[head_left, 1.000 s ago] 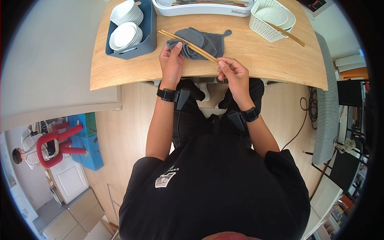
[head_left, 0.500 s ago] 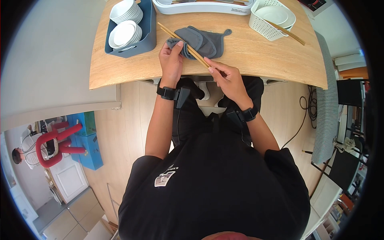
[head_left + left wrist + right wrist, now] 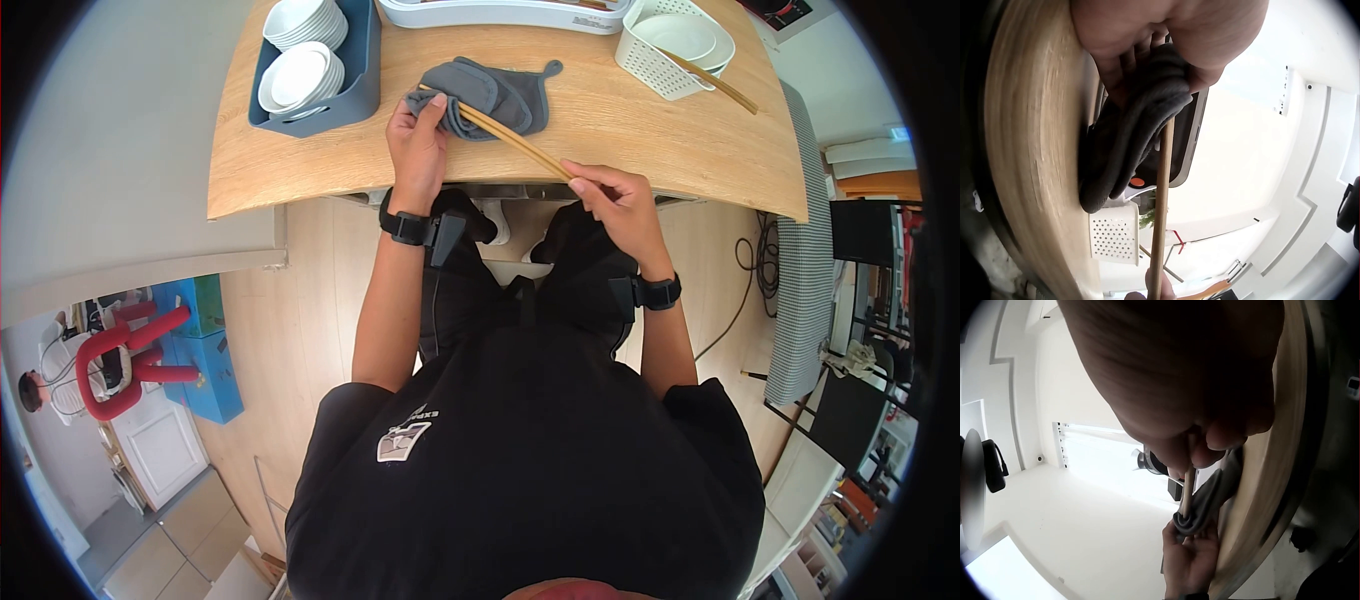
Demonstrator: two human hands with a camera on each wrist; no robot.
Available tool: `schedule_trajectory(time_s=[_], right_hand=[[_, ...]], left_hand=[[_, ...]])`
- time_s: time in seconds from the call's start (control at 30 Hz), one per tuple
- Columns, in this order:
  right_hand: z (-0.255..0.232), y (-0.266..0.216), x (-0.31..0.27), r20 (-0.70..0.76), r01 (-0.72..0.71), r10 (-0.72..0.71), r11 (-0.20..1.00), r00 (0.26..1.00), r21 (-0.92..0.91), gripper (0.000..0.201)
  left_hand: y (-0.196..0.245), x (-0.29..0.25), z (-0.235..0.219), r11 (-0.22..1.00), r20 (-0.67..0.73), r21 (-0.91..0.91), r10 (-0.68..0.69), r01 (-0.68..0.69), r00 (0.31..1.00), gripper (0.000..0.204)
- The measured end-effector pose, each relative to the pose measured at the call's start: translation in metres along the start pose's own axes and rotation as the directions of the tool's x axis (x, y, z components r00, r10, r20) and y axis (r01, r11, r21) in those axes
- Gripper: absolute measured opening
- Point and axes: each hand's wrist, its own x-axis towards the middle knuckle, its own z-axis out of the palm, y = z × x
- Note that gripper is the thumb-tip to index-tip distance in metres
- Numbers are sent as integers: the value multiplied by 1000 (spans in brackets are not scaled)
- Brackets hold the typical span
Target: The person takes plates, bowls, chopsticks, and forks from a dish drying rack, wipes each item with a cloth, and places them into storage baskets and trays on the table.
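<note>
My left hand (image 3: 416, 150) pinches a grey cloth (image 3: 512, 97), folded round one end of a pair of wooden chopsticks (image 3: 520, 143). The thumb lies on top of the fold. At their other end, my right hand (image 3: 618, 205) pinches the chopsticks between thumb and fingers, just past the table's front edge. In the left wrist view the cloth (image 3: 1141, 119) bunches under the fingers and a chopstick (image 3: 1161, 212) runs out of it. The right wrist view shows the chopsticks (image 3: 1188, 490) entering the cloth roll. The rest of the cloth, with a hanging loop, lies spread on the table.
A blue bin (image 3: 362, 80) with stacked white bowls and dishes stands left on the wooden table (image 3: 640, 140). At the back is a white tray (image 3: 500, 14) with utensils. Right of it stands a white perforated basket (image 3: 650, 72) holding plates and chopsticks (image 3: 715, 82).
My right hand first moved left along the chopsticks towards the cloth, then right and outward. The chopsticks' far tips, which stuck out beyond the cloth, are now drawn into it. My left hand keeps its grip.
</note>
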Motion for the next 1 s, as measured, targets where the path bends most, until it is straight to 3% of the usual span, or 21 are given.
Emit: schedule_trajectory(time_s=[0.2,0.43,0.57,0.77,1.0], right_hand=[[-23,18,-18,-83,-82,83,997,993,16,25],[-7,13,-13,-124,-98,99,995,987,18,25],[20,1,5,-93,-43,44,999,995,16,27],[51,-2,27,-114,27,-23,999,993,34,27],[41,4,21,-117,58,-57,998,991,2,32]], left_hand=[[-1,1,1,1000,8,26,-6,5,1000,20],[0,0,-2,998,20,58,5,-6,1000,12],[4,1,0,989,19,149,-3,0,1000,12],[1,2,1,990,41,138,5,-10,999,15],[-2,1,1,996,1,83,30,-30,1000,13]])
